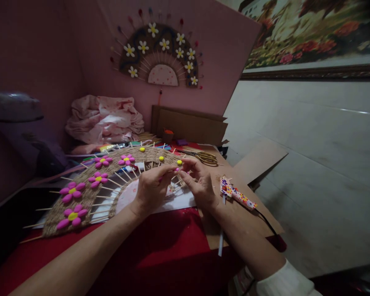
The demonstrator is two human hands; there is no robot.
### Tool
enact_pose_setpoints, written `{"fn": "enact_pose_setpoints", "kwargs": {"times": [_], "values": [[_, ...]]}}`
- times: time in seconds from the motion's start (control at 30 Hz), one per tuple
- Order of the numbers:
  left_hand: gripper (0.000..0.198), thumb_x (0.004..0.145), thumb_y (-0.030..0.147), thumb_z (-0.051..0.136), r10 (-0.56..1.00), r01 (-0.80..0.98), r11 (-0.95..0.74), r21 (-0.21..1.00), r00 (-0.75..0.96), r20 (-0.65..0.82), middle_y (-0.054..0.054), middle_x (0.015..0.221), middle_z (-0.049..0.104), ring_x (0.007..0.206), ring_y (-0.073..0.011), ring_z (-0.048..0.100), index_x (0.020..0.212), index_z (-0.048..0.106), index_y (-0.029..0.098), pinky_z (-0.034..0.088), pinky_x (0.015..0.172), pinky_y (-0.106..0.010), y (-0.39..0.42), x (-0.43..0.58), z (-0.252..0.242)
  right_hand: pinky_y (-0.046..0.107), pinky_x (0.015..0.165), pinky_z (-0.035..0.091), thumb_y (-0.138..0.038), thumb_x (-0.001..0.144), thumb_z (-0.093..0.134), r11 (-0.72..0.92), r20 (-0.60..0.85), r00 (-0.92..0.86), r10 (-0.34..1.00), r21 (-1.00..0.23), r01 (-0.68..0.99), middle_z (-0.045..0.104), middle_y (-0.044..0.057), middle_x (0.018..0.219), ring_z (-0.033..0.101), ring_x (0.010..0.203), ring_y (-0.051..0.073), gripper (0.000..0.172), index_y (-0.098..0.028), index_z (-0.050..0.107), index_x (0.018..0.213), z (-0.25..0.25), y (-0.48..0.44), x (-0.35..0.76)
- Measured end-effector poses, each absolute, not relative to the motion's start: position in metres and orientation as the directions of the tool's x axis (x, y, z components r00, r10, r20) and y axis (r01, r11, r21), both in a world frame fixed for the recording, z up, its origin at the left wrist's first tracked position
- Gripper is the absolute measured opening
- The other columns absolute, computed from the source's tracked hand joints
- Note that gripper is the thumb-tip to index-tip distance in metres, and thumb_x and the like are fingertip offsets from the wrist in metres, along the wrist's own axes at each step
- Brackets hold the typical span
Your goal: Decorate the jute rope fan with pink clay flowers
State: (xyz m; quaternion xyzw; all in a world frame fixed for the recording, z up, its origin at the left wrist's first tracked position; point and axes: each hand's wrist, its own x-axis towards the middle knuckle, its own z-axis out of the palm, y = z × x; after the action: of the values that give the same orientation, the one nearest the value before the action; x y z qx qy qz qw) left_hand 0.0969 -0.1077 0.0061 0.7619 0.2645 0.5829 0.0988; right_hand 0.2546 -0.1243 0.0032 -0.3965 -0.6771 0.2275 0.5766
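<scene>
Pink clay [177, 169] shows in a small bit between the fingertips of my left hand [152, 185] and my right hand [199, 181]. Both hands are closed in a pinch and meet above the right part of a twine-wrapped half-round fan [57, 209] with thin wooden sticks. Pink flowers with yellow centres, such as one pink flower [72, 216], sit along its left side. Bare yellow discs, one yellow disc [161, 158] among them, lie on its top and right. My left hand covers part of the fan's inner pink fabric half-circle [128, 197].
A flower-patterned glue gun [239, 195] lies on cardboard [214, 230] at right, its cord running off the edge. Scissors [205, 157] rest behind my right hand. A finished fan [160, 51] hangs on the wall above crumpled pink cloth [106, 119]. Red cloth [172, 238] covers the table front.
</scene>
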Motion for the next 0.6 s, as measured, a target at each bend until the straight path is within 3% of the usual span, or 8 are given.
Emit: {"fn": "enact_pose_setpoints", "kwargs": {"times": [0.27,0.43,0.6], "values": [[0.02,0.086,0.02,0.053,0.372,0.364,-0.899,0.242,0.344,0.862,-0.003,0.061,0.065,0.055,-0.0109,0.056,0.094,0.071,0.021,0.042,0.053,-0.022,-0.112,0.0972,0.0015,0.023,0.054,0.044,-0.032,0.083,0.055,0.52,0.514,-0.092,0.853,-0.85,0.078,0.054,0.004,0.091,0.052,0.073,0.013,0.032,-0.022,0.051,0.113,0.0011,-0.1224,0.2504],[0.021,0.086,0.021,0.052,0.406,0.31,-0.892,0.33,0.224,0.886,-0.001,0.06,0.064,0.056,-0.0102,0.057,0.098,0.07,0.02,0.045,0.057,-0.023,-0.1104,0.0962,0.001,0.023,0.054,0.044,-0.035,0.083,0.056,0.494,0.488,-0.091,0.868,-0.868,0.058,0.054,0.003,0.089,0.051,0.07,0.012,0.034,-0.022,0.05,0.114,0.0009,-0.1229,0.2493],[0.019,0.085,0.022,0.053,0.462,0.251,-0.883,0.397,0.316,0.828,-0.001,0.06,0.064,0.053,-0.0097,0.055,0.092,0.071,0.022,0.044,0.054,-0.022,-0.1112,0.0975,0.0029,0.024,0.054,0.045,-0.041,0.083,0.055,0.509,0.498,-0.145,0.855,-0.859,0.055,0.056,0.004,0.09,0.052,0.069,0.012,0.038,-0.022,0.05,0.116,0.0018,-0.1238,0.2501]]}}
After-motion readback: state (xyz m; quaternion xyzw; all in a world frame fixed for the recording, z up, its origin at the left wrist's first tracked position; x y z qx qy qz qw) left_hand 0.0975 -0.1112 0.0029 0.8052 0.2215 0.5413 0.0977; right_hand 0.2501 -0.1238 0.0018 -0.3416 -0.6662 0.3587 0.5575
